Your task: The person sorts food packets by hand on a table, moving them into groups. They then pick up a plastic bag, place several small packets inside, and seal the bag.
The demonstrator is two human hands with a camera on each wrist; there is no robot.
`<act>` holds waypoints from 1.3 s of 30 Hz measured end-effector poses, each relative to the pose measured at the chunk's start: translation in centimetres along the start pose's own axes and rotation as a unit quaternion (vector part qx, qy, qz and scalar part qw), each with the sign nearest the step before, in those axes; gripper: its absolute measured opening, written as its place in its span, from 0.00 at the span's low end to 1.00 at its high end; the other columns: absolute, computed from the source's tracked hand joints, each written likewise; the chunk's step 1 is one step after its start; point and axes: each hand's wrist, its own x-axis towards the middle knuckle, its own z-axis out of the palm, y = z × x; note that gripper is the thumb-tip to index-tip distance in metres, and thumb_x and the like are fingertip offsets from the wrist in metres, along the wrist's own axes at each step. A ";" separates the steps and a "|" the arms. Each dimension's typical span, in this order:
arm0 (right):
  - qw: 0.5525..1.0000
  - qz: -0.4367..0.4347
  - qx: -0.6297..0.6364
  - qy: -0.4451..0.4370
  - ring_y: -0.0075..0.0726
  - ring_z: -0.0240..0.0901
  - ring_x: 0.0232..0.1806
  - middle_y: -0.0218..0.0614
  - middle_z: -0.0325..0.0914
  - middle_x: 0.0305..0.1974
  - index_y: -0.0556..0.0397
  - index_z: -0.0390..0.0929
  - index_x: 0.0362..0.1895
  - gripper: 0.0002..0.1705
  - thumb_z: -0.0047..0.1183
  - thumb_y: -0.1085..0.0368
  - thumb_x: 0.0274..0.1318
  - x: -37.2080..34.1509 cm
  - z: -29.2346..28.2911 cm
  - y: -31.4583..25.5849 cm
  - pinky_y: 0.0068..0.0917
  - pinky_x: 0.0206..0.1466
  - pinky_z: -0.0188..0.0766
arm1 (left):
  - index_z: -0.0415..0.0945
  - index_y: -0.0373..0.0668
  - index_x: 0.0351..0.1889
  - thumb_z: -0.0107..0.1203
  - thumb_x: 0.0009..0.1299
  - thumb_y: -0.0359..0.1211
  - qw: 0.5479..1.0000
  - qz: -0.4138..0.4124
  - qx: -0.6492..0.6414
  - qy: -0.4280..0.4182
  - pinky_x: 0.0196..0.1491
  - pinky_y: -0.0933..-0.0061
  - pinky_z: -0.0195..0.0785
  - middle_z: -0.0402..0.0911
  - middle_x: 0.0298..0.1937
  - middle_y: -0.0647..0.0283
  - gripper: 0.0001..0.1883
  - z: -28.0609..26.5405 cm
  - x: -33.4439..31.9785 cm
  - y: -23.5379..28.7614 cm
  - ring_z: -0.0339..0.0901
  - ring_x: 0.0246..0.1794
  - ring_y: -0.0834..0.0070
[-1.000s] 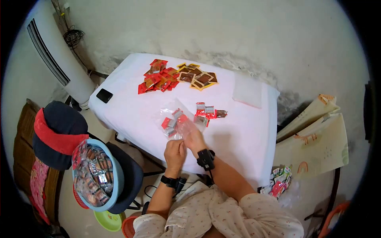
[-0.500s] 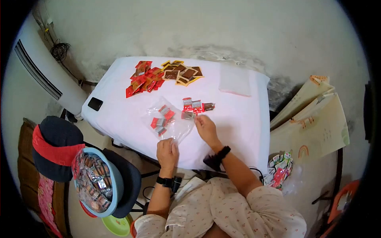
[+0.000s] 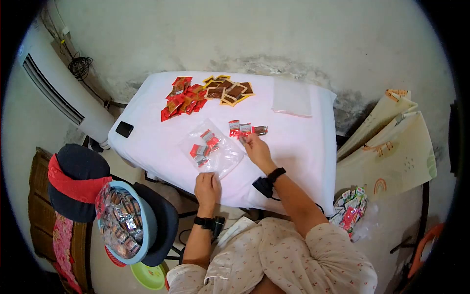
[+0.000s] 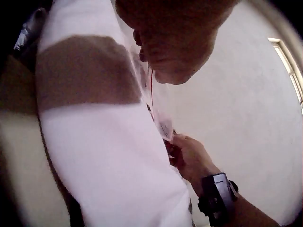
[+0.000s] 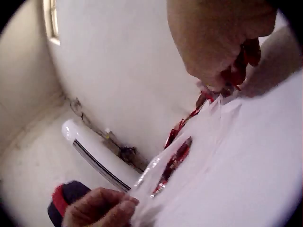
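Observation:
A clear plastic bag lies flat near the table's front edge, with several small red-and-grey packets inside. My left hand pinches the bag's near edge; the right wrist view also shows the left fingers on the film. Just right of the bag, my right hand has its fingertips curled on a small red packet, mostly hidden under them. Beyond those fingers lie loose red packets in a short row, with a brown one at the end.
Toward the back of the white-covered table are a pile of red packets, brown yellow-edged packets and a stack of clear bags. A phone lies at left. A blue tub of packets stands on a chair.
My right hand has left the bag's edge and moved up and right to the loose packets. The bag now lies flatter, while the left hand stays at its near edge.

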 end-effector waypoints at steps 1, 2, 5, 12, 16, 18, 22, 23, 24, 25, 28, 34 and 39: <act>0.991 0.036 0.115 0.058 0.36 0.73 0.28 0.37 0.73 0.27 0.55 0.68 0.32 0.10 0.57 0.69 0.48 -0.2 0.6 0.8 0.31 0.31 0.70 | 0.75 0.40 0.33 0.54 0.60 0.27 0.999 -0.006 -0.031 0.010 0.37 0.63 0.67 0.74 0.32 0.56 0.04 0.3 0.1 -0.3 0.72 0.35 0.58; 0.983 0.006 0.153 0.100 0.27 0.71 0.21 0.33 0.72 0.22 0.55 0.66 0.35 0.10 0.54 0.68 0.53 -0.2 1.7 3.1 0.21 0.23 0.66 | 0.75 0.39 0.32 0.54 0.61 0.27 0.998 -0.013 -0.061 0.022 0.36 0.64 0.67 0.74 0.31 0.56 0.03 0.4 0.1 -0.4 0.72 0.34 0.59; 0.914 0.196 0.355 0.017 0.28 0.71 0.19 0.36 0.72 0.23 0.55 0.67 0.37 0.09 0.51 0.69 0.51 -2.3 -3.5 -2.2 0.24 0.21 0.69 | 0.75 0.39 0.31 0.54 0.61 0.27 0.995 -0.022 -0.093 0.042 0.34 0.65 0.67 0.74 0.29 0.56 0.03 0.4 0.7 0.0 0.73 0.31 0.60; 0.857 0.225 0.405 -0.223 0.25 0.67 0.13 0.34 0.70 0.21 0.56 0.65 0.42 0.10 0.46 0.71 0.55 -5.3 -0.3 -5.6 0.24 0.14 0.65 | 0.75 0.38 0.32 0.54 0.61 0.26 0.983 -0.023 -0.161 0.083 0.34 0.65 0.67 0.73 0.29 0.56 0.02 1.0 0.8 0.1 0.72 0.31 0.60; 0.823 0.232 0.475 -0.206 0.25 0.71 0.25 0.34 0.72 0.30 0.55 0.64 0.51 0.16 0.47 0.71 0.58 -2.6 4.9 -6.2 0.20 0.21 0.69 | 0.75 0.39 0.33 0.54 0.60 0.25 0.988 0.001 -0.125 0.086 0.36 0.64 0.67 0.74 0.30 0.56 0.04 0.9 1.0 0.2 0.73 0.33 0.59; 0.777 0.251 0.554 -0.160 0.28 0.72 0.35 0.34 0.72 0.35 0.54 0.64 0.58 0.21 0.44 0.72 0.59 -1.7 7.4 -7.2 0.22 0.33 0.72 | 0.75 0.39 0.34 0.54 0.60 0.25 0.988 0.008 -0.122 0.090 0.36 0.64 0.67 0.75 0.30 0.56 0.04 0.7 1.1 0.3 0.73 0.34 0.59; 0.690 0.279 0.648 -0.163 0.32 0.72 0.38 0.33 0.72 0.38 0.52 0.66 0.56 0.19 0.43 0.70 0.59 -1.6 7.0 -8.5 0.26 0.38 0.72 | 0.75 0.40 0.33 0.54 0.59 0.25 0.988 0.003 -0.132 0.086 0.36 0.63 0.67 0.75 0.30 0.56 0.05 0.4 0.7 0.1 0.72 0.33 0.59; 0.692 0.288 0.638 -0.174 0.33 0.72 0.41 0.32 0.72 0.40 0.50 0.65 0.58 0.21 0.44 0.68 0.60 -1.6 7.0 -8.4 0.28 0.41 0.71 | 0.75 0.40 0.33 0.54 0.59 0.25 0.988 0.001 -0.129 0.083 0.35 0.63 0.66 0.75 0.30 0.56 0.05 0.5 0.6 0.1 0.72 0.33 0.59; 0.695 0.297 0.628 -0.184 0.34 0.71 0.43 0.32 0.71 0.42 0.48 0.63 0.60 0.23 0.45 0.66 0.60 -1.5 7.1 -8.2 0.29 0.43 0.71 | 0.75 0.40 0.33 0.54 0.59 0.25 0.988 0.001 -0.131 0.082 0.35 0.63 0.66 0.75 0.30 0.56 0.05 0.6 0.6 0.0 0.72 0.33 0.59; 0.696 0.297 0.627 -0.183 0.34 0.71 0.43 0.32 0.71 0.42 0.48 0.63 0.60 0.23 0.45 0.66 0.60 -1.1 7.2 -8.1 0.29 0.43 0.71 | 0.75 0.40 0.33 0.54 0.59 0.25 0.989 -0.003 -0.128 0.077 0.35 0.63 0.66 0.75 0.30 0.56 0.05 0.7 0.5 -0.1 0.72 0.33 0.59; 0.559 0.388 0.704 -0.203 0.34 0.67 0.52 0.32 0.68 0.45 0.47 0.57 0.63 0.27 0.46 0.60 0.61 0.0 9.3 -6.0 0.36 0.49 0.68 | 0.76 0.40 0.33 0.54 0.60 0.25 0.989 -0.006 -0.130 0.075 0.35 0.63 0.66 0.75 0.30 0.56 0.05 0.6 0.8 0.3 0.73 0.33 0.59; 0.578 0.241 0.765 -0.148 0.40 0.66 0.55 0.41 0.70 0.52 0.52 0.66 0.56 0.17 0.37 0.64 0.65 -2.4 8.0 -6.0 0.34 0.56 0.65 | 0.76 0.40 0.34 0.53 0.61 0.26 0.988 -0.008 -0.130 0.080 0.35 0.64 0.67 0.75 0.30 0.56 0.05 0.7 1.0 0.5 0.73 0.33 0.59; 0.742 0.281 0.543 -0.275 0.35 0.73 0.47 0.36 0.74 0.49 0.52 0.69 0.55 0.18 0.44 0.62 0.62 -4.2 0.6 -6.4 0.27 0.46 0.72 | 0.76 0.39 0.37 0.53 0.61 0.25 0.990 -0.025 -0.123 0.058 0.37 0.64 0.67 0.74 0.31 0.55 0.07 0.6 0.5 0.1 0.72 0.34 0.59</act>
